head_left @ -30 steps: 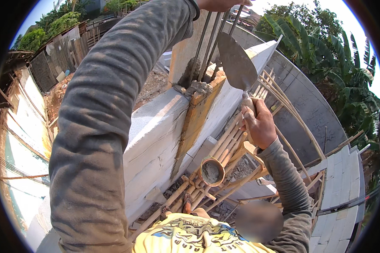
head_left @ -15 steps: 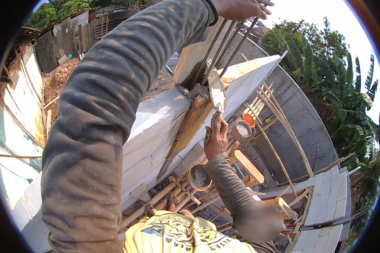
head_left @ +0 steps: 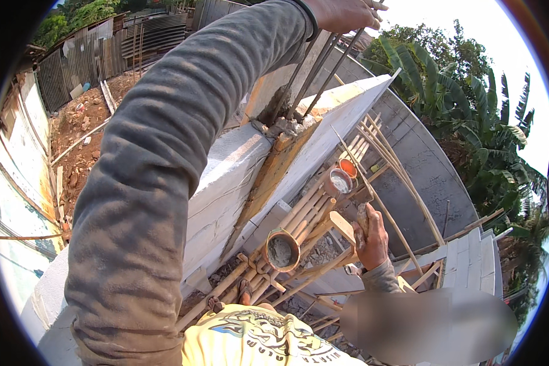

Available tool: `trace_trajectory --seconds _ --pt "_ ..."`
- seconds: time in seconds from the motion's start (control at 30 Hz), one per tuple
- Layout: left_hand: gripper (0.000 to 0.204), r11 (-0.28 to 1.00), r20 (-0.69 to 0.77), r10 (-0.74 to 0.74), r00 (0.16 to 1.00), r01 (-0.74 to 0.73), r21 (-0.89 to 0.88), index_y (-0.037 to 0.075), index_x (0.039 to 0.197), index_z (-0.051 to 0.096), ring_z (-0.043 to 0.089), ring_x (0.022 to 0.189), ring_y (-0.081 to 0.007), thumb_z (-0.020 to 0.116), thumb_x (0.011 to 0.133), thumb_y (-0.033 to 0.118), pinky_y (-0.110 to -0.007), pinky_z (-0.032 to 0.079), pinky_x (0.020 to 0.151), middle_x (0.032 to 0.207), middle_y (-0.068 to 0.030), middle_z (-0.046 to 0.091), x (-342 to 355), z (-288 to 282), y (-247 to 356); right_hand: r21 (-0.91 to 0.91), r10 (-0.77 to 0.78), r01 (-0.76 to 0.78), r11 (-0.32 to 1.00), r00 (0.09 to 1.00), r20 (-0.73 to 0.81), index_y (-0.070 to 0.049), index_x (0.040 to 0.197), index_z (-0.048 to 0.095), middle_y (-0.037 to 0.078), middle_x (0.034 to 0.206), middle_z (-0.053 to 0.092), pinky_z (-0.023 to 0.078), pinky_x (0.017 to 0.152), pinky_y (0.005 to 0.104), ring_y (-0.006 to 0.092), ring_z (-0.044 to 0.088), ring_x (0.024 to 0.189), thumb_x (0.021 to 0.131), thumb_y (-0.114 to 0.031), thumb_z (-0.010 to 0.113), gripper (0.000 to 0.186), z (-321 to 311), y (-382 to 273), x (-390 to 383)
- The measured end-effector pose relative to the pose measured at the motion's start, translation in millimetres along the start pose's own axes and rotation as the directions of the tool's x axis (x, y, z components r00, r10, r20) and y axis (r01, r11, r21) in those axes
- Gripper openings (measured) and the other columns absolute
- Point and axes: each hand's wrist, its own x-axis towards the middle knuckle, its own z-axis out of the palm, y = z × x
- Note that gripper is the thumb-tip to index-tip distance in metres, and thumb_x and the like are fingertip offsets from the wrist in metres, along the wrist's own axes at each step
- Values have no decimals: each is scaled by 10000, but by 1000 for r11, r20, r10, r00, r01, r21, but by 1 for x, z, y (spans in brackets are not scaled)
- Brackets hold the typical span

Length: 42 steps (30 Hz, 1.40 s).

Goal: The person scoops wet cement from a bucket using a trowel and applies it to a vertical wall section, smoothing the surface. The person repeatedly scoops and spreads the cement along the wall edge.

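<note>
My left arm reaches up across the view, and my left hand [head_left: 343, 14] grips the upright steel reinforcing bars [head_left: 324, 76] at the top edge, its fingers partly cut off. Around the foot of the bars sits rough wet mortar [head_left: 285, 126], in the gap of the white block wall [head_left: 229, 161], above a timber formwork board [head_left: 274, 177]. To the right, away from the wall, my right hand [head_left: 372, 239] is closed round the handle of a trowel [head_left: 354, 160]. The trowel's blade shows nearly edge-on, pointing up and left.
Below stands a bamboo scaffold [head_left: 308, 213] with a mortar bucket [head_left: 282, 251], a second bucket [head_left: 338, 181] and an orange bucket [head_left: 348, 167]. My feet [head_left: 244, 291] are on its poles. A grey wall [head_left: 430, 177] curves at the right, with banana plants [head_left: 470, 116] behind.
My right hand has drawn the trowel away from the mortar at the bars, down and to the right, turning its blade edge-on. My left hand stays at the bars.
</note>
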Motion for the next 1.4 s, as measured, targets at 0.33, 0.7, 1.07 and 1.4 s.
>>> trace_trajectory --seconds 0.33,0.7,1.07,1.4 --pt "189 989 -96 112 989 -121 -86 282 982 741 699 914 -254 581 882 279 -426 546 820 998 -55 728 16 25 8 -351 -170 319 881 903 394 -112 1321 540 128 1086 613 547 719 442 354 660 892 836 -68 669 504 -68 -42 122" --pt "194 995 -148 71 986 -82 -64 163 931 746 666 1029 -257 574 855 209 -411 530 882 1037 -78 712 11 29 6 -442 -205 458 771 836 509 -59 1207 631 123 997 640 530 738 442 354 660 885 744 0 726 476 -140 -84 186" --pt "190 995 -67 46 997 -52 -83 160 981 732 697 962 -267 581 871 198 -417 550 838 1002 -81 722 1 19 10 -363 -239 464 808 822 518 -46 1161 670 148 1039 677 528 824 426 353 662 946 741 20 694 427 -129 -55 225" --pt "278 960 -172 276 946 -280 -1 82 1064 690 587 1164 -239 541 829 79 -408 439 1014 1164 -114 658 3 31 -17 -230 -394 549 804 781 485 -3 1192 641 209 1043 667 543 830 438 339 675 941 736 35 712 463 -142 -26 262"
